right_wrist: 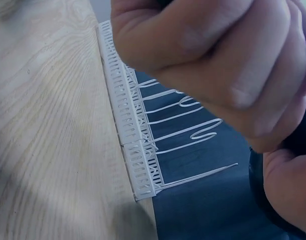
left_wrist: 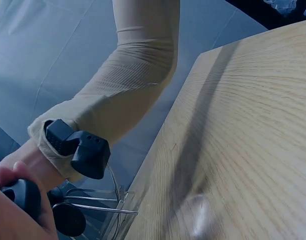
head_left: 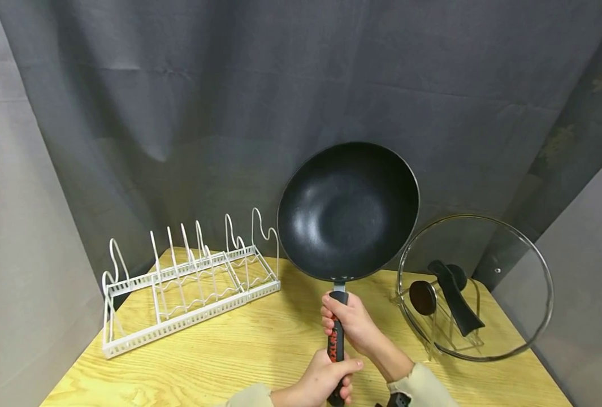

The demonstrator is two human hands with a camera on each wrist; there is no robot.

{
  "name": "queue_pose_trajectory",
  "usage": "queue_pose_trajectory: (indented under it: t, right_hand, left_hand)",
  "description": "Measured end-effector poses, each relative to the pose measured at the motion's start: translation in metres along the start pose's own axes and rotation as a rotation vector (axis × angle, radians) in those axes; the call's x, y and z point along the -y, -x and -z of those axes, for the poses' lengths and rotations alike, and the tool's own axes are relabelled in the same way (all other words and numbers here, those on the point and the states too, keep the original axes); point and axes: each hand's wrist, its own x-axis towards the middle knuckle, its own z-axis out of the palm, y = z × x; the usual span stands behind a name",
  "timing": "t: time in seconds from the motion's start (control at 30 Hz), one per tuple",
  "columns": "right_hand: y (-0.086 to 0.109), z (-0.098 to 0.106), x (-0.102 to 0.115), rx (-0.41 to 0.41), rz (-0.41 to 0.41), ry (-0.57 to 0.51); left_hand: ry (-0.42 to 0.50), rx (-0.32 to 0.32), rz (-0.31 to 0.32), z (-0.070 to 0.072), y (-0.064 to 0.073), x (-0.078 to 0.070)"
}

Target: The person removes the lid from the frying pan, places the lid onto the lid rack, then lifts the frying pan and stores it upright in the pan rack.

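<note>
A black wok (head_left: 349,212) is held up by its handle (head_left: 335,339), its dark inside facing the head camera. My right hand (head_left: 354,322) grips the handle close to the pan. Lower down, my left hand (head_left: 318,376) wraps round the handle's end, which also shows as a black knob in the left wrist view. In the right wrist view the curled fingers of my right hand (right_wrist: 228,60) fill the top right, with a dark piece of the handle showing beside them.
A white wire pan rack (head_left: 194,294) stands on the wooden table (head_left: 219,362) at the left. To the right, a glass lid (head_left: 549,288) leans on a small wire stand (head_left: 433,333) with dark knobs and a black handle. Grey cloth (head_left: 229,113) hangs behind.
</note>
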Motion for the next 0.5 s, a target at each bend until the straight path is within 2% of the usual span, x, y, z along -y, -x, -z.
queue_pose_trajectory:
  t: [0.3,0.5]
  right_hand:
    - [-0.001,-0.006,0.008,-0.047,-0.008,0.164]
    - [-0.003,-0.013,0.014,-0.068,-0.033,0.258]
  left_hand:
    - [-0.035,-0.100,-0.012,-0.002,-0.007,0.005]
    - [-0.044,-0.109,0.018,-0.003,-0.009,0.001]
